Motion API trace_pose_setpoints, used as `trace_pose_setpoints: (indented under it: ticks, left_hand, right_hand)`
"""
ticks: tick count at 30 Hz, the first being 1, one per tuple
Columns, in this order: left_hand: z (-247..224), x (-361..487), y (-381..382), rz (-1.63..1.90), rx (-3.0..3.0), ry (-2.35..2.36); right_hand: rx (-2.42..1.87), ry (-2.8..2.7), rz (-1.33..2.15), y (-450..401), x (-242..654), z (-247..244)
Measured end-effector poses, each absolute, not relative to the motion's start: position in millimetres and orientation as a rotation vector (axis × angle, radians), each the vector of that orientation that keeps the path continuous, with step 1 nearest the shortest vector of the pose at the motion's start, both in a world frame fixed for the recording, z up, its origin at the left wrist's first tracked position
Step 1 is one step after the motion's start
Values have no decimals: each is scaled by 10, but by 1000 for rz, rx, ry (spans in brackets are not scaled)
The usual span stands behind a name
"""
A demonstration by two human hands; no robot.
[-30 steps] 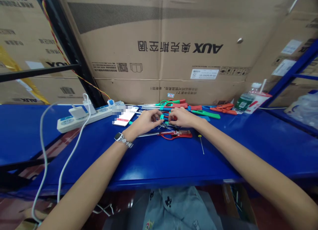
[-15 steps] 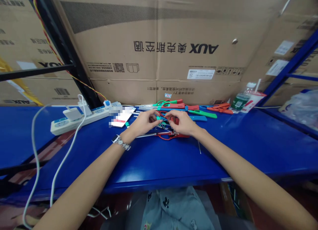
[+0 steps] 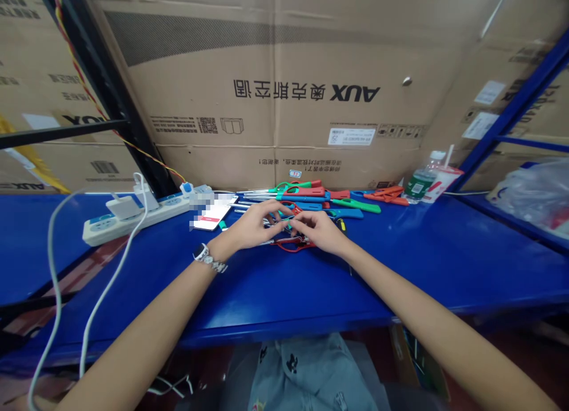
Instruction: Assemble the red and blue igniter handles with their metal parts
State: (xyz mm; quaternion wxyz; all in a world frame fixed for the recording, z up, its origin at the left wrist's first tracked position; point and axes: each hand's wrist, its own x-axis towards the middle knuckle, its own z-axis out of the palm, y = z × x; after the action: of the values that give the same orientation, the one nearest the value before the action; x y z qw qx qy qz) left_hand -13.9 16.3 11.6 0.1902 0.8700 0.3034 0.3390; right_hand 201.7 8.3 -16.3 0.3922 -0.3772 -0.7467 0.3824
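My left hand (image 3: 258, 226) and my right hand (image 3: 323, 230) meet over the middle of the table, thumbs and fingertips pinched close together. A small greenish piece shows between the fingertips, too small to name. Just beneath lies a red long-nosed lighter (image 3: 288, 248), its metal tube pointing left; thin wires show at its body, which my right hand partly covers. Behind my hands is a pile of lighters, among them a red one (image 3: 306, 191), a blue one (image 3: 349, 212) and a green one (image 3: 362, 206). Some small parts are hidden under my fingers.
A phone (image 3: 213, 215) lies left of the pile, beside a power strip (image 3: 128, 218) with chargers and white cables. Orange handle pieces (image 3: 389, 195), a bottle (image 3: 420, 183) and a paper cup (image 3: 442, 183) stand or lie at the back right. Cardboard boxes (image 3: 275, 55) wall off the back.
The view has shifted slightly. My right hand has lowered and turned, and its fingertips now come closer to those of my left hand. A yellow-and-black object now shows behind my right hand.
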Motion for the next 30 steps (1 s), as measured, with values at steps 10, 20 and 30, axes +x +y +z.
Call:
trace_pose_setpoints:
  ticks: [10, 20, 30]
  left_hand:
    - [133, -211, 196, 694, 2611, 803]
    - [109, -153, 168, 425, 2607, 964]
    - [-25, -105, 219, 427, 2563, 941]
  right_hand:
    - [-1067, -2078, 594, -32, 2212, -147]
    - [-1187, -2441, 168, -95, 2265, -219]
    - [-1203, -2463, 227, -78, 2260, -220]
